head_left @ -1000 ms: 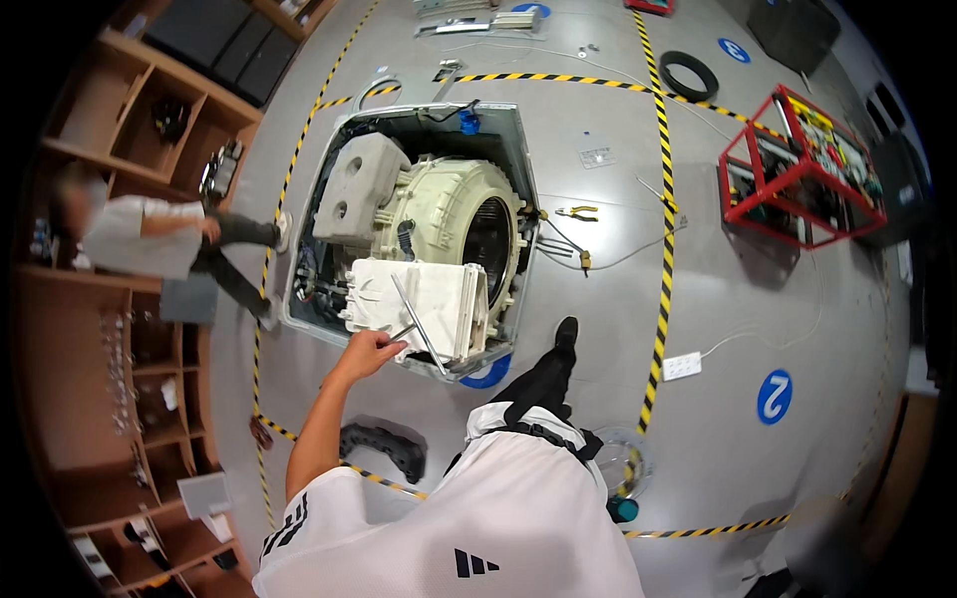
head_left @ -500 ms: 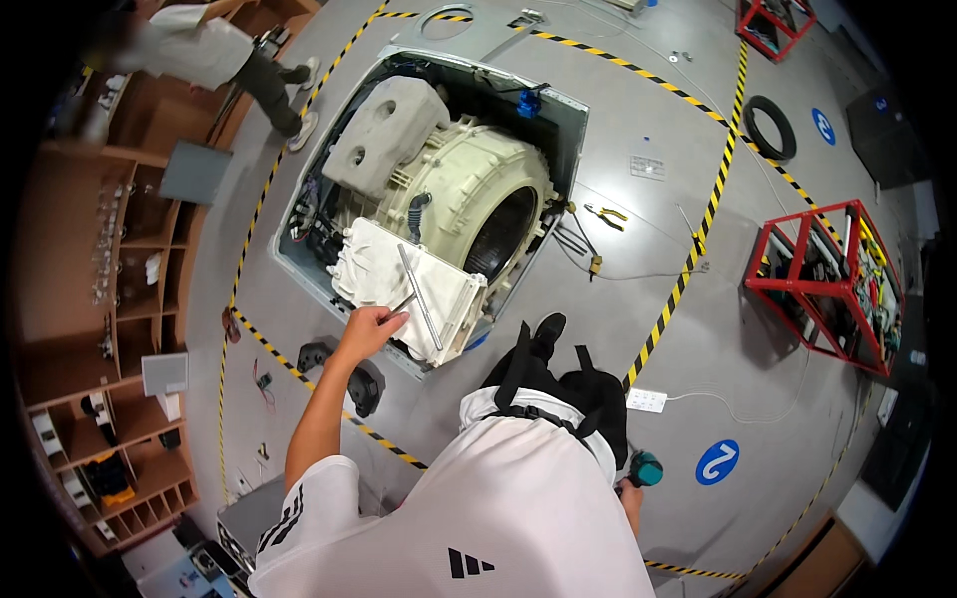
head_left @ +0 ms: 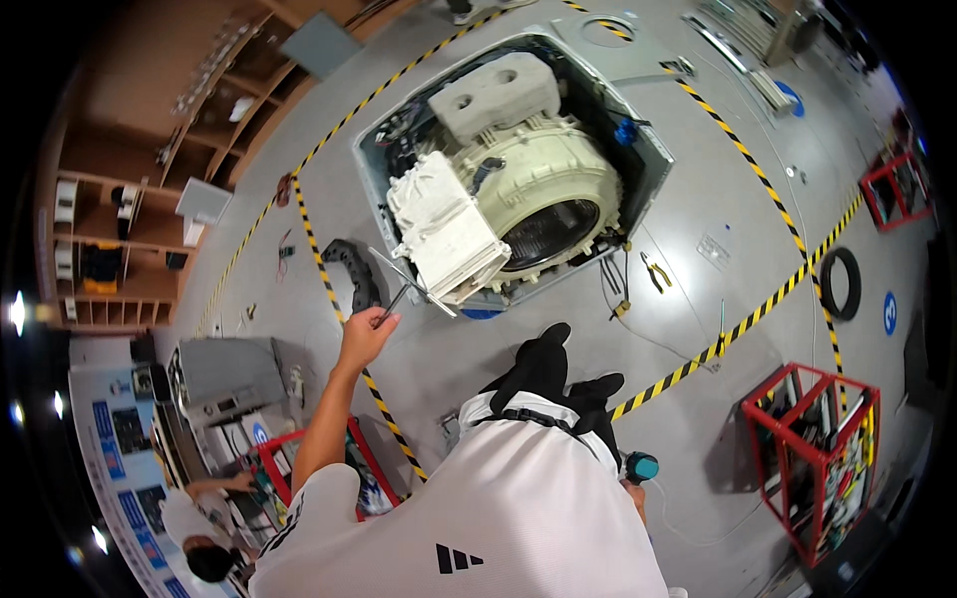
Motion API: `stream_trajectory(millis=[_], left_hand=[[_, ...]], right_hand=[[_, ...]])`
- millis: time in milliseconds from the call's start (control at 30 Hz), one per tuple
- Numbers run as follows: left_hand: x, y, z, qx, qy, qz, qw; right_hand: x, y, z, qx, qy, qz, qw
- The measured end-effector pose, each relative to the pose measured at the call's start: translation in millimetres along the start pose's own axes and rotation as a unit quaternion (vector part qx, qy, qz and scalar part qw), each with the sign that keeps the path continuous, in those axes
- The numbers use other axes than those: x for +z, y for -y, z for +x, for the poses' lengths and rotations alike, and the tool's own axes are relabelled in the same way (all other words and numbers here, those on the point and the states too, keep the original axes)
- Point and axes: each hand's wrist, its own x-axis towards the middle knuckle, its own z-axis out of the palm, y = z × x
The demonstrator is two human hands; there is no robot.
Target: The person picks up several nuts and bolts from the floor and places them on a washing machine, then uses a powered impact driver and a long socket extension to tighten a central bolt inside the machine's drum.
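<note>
My left hand (head_left: 367, 337) is closed on a thin dark rod (head_left: 395, 302). At the rod's far end is a silver metal strip (head_left: 404, 274), held beside the near left corner of an opened washing machine (head_left: 663, 164). The strip's end overlaps the white detergent drawer housing (head_left: 444, 224) in the picture; whether they touch I cannot tell. Behind the housing sit the cream tub (head_left: 543, 174) and a grey concrete counterweight (head_left: 498, 95). Low by my right hip, my right hand (head_left: 635, 495) grips a teal and black power drill (head_left: 642, 466), partly hidden by my body.
Pliers (head_left: 655, 271) and loose wires lie right of the machine. Dark curved parts (head_left: 354, 271) lie to its left. A red tool rack (head_left: 807, 448) and a black rubber ring (head_left: 840, 284) stand right. Another person (head_left: 204, 528) works at lower left, near wooden shelving (head_left: 120, 164).
My view has turned, so the machine appears farther right and higher. The left hand has drawn the rod and strip off the housing toward the left. The drill stays in my right hand.
</note>
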Motion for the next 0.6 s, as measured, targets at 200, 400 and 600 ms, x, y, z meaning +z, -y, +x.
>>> stream_trajectory(millis=[200,400,600], left_hand=[[0,14,-5,-0.026,-0.092,-0.047,0.994],[28,24,39,-0.044,-0.034,-0.099,0.994],[58,26,45,-0.040,-0.063,-0.174,0.982]], right_hand=[[-36,-5,39,-0.022,-0.027,-0.257,0.966],[-31,40,37,-0.030,-0.051,-0.225,0.973],[-15,83,27,-0.035,-0.053,-0.208,0.976]])
